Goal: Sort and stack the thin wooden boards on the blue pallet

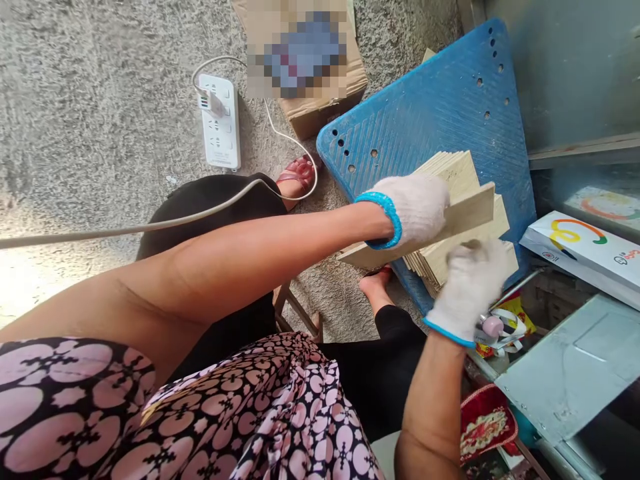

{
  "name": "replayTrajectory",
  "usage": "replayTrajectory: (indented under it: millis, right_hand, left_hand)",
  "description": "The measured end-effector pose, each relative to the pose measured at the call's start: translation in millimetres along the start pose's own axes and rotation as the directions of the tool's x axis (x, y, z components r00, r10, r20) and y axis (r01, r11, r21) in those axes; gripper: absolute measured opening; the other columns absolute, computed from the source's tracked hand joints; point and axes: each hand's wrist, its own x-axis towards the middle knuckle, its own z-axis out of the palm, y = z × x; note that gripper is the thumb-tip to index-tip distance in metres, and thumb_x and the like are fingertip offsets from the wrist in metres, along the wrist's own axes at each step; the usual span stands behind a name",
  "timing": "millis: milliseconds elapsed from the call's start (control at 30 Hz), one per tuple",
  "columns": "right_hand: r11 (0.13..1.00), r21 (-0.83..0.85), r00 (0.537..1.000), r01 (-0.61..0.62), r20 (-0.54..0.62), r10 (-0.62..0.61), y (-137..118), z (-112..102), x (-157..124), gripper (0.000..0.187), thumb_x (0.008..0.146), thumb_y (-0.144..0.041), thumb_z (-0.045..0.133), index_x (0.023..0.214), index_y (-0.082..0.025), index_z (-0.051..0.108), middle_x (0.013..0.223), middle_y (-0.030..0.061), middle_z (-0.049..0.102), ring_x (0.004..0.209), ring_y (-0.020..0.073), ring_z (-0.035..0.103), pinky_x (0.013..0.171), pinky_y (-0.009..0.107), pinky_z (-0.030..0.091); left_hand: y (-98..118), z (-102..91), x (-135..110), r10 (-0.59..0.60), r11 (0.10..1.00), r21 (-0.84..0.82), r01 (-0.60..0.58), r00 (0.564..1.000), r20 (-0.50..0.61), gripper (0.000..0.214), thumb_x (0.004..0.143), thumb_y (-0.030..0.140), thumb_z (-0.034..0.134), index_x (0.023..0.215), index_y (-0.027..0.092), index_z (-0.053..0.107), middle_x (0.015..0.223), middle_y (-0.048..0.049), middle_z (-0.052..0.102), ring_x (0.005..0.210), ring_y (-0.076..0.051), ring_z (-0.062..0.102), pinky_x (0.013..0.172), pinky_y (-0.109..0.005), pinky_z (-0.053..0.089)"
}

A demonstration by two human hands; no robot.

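Both my hands wear white knit gloves with blue cuffs. My left hand point(415, 210) is closed around a thin pale wooden slat point(473, 212), held level above a stack of similar wooden slats point(450, 257). The stack leans on a blue plastic board point(425, 113) with holes along its edges. My right hand point(470, 283) is curled against the near end of the stack, touching the slats; its fingers are blurred. My bare foot point(375, 283) rests on the floor below the stack.
A white power strip point(220, 120) and its cable point(150, 223) lie on the grey concrete floor. A cardboard box point(325, 100) stands behind it. White printed cartons point(585, 250) and a metal tray point(575, 367) lie at the right. A wooden stool frame point(295, 313) is under me.
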Motion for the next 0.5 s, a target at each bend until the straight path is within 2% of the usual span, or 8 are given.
replayTrajectory:
  millis: [67,133,233,300,400,500]
  right_hand:
    - [0.999,0.02,0.998,-0.026,0.064,0.025,-6.3,25.4,-20.8,0.075,0.085,-0.048,0.065,0.146,-0.016,0.037,0.133,0.0188,0.054,0.123,0.0282,0.059,0.095,0.045,0.057]
    - [0.998,-0.042,0.99,-0.054,0.124,0.059,-14.6,48.2,-32.3,0.085,0.083,-0.049,0.068,0.151,-0.014,0.031,0.139,0.0215,0.051,0.125,0.0288,0.058,0.095,0.044,0.057]
    - [0.99,-0.121,0.991,-0.077,0.1,0.089,-22.4,68.1,-29.9,0.097,0.078,-0.05,0.074,0.154,-0.012,0.027,0.146,0.0245,0.045,0.133,0.0331,0.052,0.099,0.047,0.055]
    - [0.991,-0.123,0.995,-0.046,0.088,0.057,-22.4,72.5,-20.8,0.098,0.077,-0.049,0.074,0.155,-0.012,0.027,0.147,0.0242,0.044,0.134,0.0336,0.051,0.101,0.048,0.054]
    - [0.999,-0.032,0.995,-0.013,0.096,0.016,-17.7,72.2,-2.9,0.096,0.075,-0.047,0.076,0.152,-0.014,0.031,0.142,0.0206,0.051,0.127,0.0304,0.057,0.099,0.046,0.055]
    - [0.994,0.045,0.99,-0.096,0.113,0.09,-7.8,68.8,22.5,0.088,0.075,-0.043,0.076,0.146,-0.01,0.037,0.131,0.0176,0.06,0.114,0.0257,0.062,0.095,0.042,0.055]
  left_hand:
    - [-0.5,-3.4,0.2,-0.024,1.0,-0.017,0.023,0.998,-0.061,0.037,0.092,0.028,0.052,0.116,0.019,0.078,0.098,-0.0131,0.076,0.096,-0.026,0.07,0.078,-0.032,0.05]
    - [-0.1,-3.8,0.6,-0.038,0.999,-0.011,0.037,0.994,-0.099,0.037,0.093,0.029,0.05,0.116,0.02,0.078,0.099,-0.0118,0.075,0.1,-0.025,0.069,0.08,-0.031,0.049]
    - [0.5,-2.9,1.3,-0.073,0.997,0.009,0.074,0.991,-0.109,0.039,0.095,0.032,0.048,0.119,0.02,0.077,0.099,-0.0103,0.075,0.104,-0.024,0.068,0.082,-0.029,0.048]
    - [0.0,-3.7,2.1,-0.073,0.997,0.006,0.074,0.991,-0.115,0.039,0.095,0.033,0.047,0.117,0.02,0.077,0.098,-0.0097,0.074,0.103,-0.024,0.068,0.081,-0.029,0.047]
    - [-1.4,-9.3,2.9,-0.046,0.999,-0.031,0.043,0.99,-0.13,0.035,0.092,0.029,0.049,0.11,0.018,0.077,0.098,-0.0092,0.073,0.098,-0.024,0.068,0.078,-0.03,0.048]
    - [-2.3,-18.0,2.3,-0.064,0.995,-0.085,0.046,0.971,-0.228,0.031,0.091,0.026,0.052,0.113,0.016,0.072,0.107,-0.0096,0.072,0.104,-0.025,0.066,0.087,-0.032,0.049]
